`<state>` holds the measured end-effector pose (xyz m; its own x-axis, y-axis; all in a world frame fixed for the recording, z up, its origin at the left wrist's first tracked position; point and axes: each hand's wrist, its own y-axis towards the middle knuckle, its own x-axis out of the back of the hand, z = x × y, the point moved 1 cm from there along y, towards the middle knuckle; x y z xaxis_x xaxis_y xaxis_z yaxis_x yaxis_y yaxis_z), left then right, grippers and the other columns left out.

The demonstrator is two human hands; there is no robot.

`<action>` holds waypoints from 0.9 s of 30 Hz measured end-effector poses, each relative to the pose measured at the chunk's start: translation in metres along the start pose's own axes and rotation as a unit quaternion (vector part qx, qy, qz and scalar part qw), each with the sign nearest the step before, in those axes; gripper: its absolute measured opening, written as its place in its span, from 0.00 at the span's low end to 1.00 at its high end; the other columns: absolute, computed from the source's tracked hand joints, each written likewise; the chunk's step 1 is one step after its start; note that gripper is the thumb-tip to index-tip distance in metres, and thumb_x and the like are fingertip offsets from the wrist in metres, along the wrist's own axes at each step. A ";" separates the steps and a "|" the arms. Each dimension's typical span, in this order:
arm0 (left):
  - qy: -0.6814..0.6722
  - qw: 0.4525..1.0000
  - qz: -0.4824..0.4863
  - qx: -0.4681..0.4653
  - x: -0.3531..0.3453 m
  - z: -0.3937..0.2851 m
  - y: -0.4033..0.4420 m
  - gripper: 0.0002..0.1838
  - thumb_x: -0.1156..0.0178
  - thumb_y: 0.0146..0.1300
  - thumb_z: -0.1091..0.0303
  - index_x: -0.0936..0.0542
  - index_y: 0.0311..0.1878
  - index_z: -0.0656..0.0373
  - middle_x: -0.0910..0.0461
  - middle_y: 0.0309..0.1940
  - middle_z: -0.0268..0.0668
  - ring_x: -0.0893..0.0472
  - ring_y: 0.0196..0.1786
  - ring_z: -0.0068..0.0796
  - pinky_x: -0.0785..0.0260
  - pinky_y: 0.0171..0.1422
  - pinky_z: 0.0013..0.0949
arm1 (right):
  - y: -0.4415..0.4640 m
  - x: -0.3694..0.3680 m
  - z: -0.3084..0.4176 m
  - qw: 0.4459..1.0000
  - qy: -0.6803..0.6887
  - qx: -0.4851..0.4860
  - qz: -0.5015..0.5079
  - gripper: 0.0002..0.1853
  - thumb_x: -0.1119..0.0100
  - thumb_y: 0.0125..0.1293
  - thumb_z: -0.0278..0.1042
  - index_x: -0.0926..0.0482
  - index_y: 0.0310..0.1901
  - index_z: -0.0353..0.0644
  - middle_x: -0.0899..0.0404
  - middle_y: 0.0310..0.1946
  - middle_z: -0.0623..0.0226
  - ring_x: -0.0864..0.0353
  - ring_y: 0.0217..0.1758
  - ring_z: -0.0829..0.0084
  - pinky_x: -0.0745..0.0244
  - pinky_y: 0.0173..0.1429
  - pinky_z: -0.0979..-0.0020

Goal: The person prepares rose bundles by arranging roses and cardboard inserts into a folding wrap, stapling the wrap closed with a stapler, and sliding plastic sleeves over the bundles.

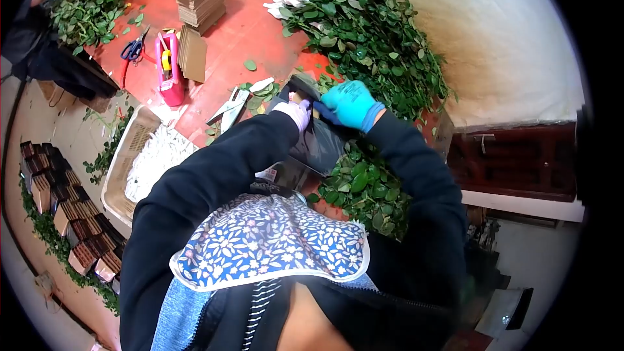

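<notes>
1. The dark box (pixel 320 146) is on the red table (pixel 244 16), near its edge on the person's side. I count the clock from this box, with twelve away from the person.
2. The left hand (pixel 298 113), in a pale glove, is at the box's upper opening. Its fingertips are partly hidden, so I cannot tell if they pinch something. If they press unevenly, the rim could perhaps bend.
3. The right hand (pixel 351 105), in a blue-green glove, has its fingers bent close together at the opening. I cannot tell if they grip. A strong pull from this side could turn the box.
4. Loose leaves (pixel 364 185), between four and five o'clock, could get caught under the box and make it unstable.
5. The metal tool (pixel 233 109), between nine and ten o'clock, lies near the left sleeve (pixel 250 140); a wide elbow movement could push it.
6. The leafy bundle (pixel 370 42), at one o'clock, could be bruised by the right arm.
</notes>
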<state>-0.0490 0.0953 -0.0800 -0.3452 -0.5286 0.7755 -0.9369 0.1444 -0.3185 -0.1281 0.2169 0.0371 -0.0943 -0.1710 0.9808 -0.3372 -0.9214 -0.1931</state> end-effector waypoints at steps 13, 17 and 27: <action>-0.244 0.948 -0.199 0.050 0.017 0.060 -0.054 0.33 0.21 0.38 0.56 0.25 0.47 0.57 0.29 0.49 0.43 0.28 0.56 0.46 0.33 0.61 0.41 | -0.015 -0.060 0.062 0.985 -0.162 -0.032 0.041 0.04 0.44 0.56 0.32 0.20 0.28 0.49 0.21 0.21 0.67 0.19 0.25 0.65 0.32 0.28 0.59; -0.351 0.927 -0.113 0.070 0.002 0.075 -0.039 0.33 0.22 0.41 0.55 0.25 0.47 0.61 0.20 0.44 0.46 0.21 0.48 0.45 0.28 0.54 0.40 | -0.007 -0.057 0.070 0.974 -0.216 -0.022 0.063 0.03 0.45 0.56 0.32 0.22 0.27 0.48 0.23 0.21 0.68 0.20 0.24 0.66 0.35 0.29 0.60; -0.263 0.956 -0.130 -0.031 0.020 0.082 -0.045 0.30 0.28 0.44 0.62 0.28 0.50 0.62 0.25 0.44 0.47 0.26 0.53 0.46 0.32 0.57 0.41 | -0.011 -0.062 0.081 0.965 -0.247 -0.022 0.085 0.05 0.45 0.56 0.32 0.20 0.28 0.44 0.23 0.20 0.66 0.22 0.23 0.66 0.35 0.28 0.63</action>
<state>-0.0095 0.0096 -0.0950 -0.0396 -0.8983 0.4376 -0.9942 -0.0083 -0.1070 -0.0420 0.2097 -0.0196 0.3030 -0.4741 0.8267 -0.3960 -0.8517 -0.3433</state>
